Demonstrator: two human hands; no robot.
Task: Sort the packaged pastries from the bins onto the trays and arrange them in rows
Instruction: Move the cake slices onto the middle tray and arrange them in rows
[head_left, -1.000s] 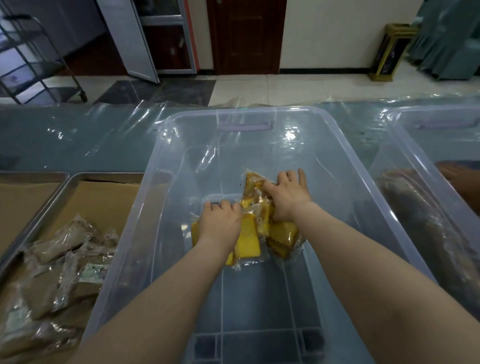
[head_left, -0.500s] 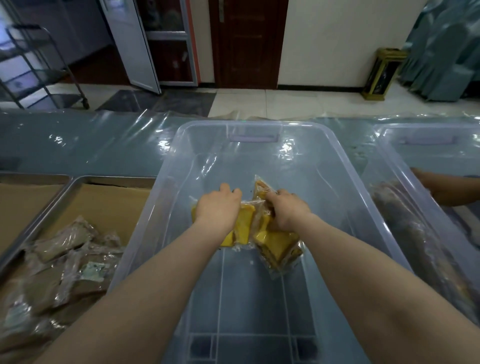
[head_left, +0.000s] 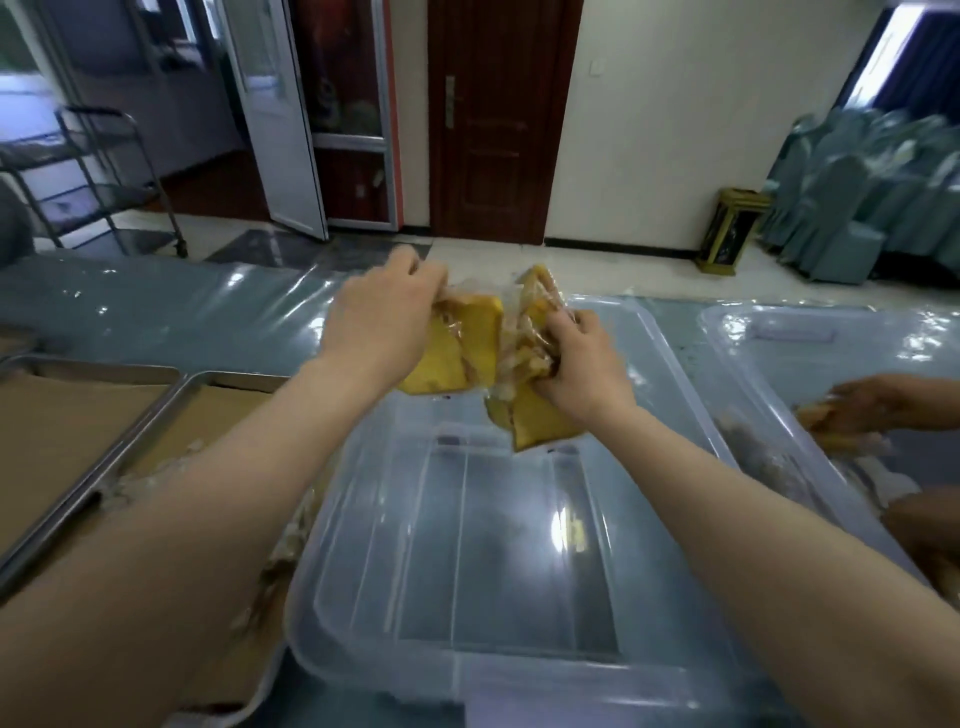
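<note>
My left hand (head_left: 382, 322) grips a clear packet of yellow pastry (head_left: 457, 348), raised above the far half of the clear plastic bin (head_left: 691, 364). Beside it my right hand (head_left: 582, 364) grips a bunch of yellow pastry packets (head_left: 535, 421) that hang below its fingers. The bin's floor below shows no packets. At the left, a metal tray (head_left: 130, 447) lined with brown paper holds wrapped brown pastries (head_left: 280, 561), mostly hidden by my left forearm.
A second paper-lined tray (head_left: 52, 415) lies at the far left. A second clear bin (head_left: 769, 374) stands at the right, where another person's hands (head_left: 878, 402) handle brown packets. The table wears shiny blue plastic sheeting (head_left: 156, 312). A metal cart (head_left: 93, 176) stands beyond.
Both hands have lifted the yellow packets from the bin's floor up above its rim. The camera has tilted up. The other person's hand has reached further into the right bin.
</note>
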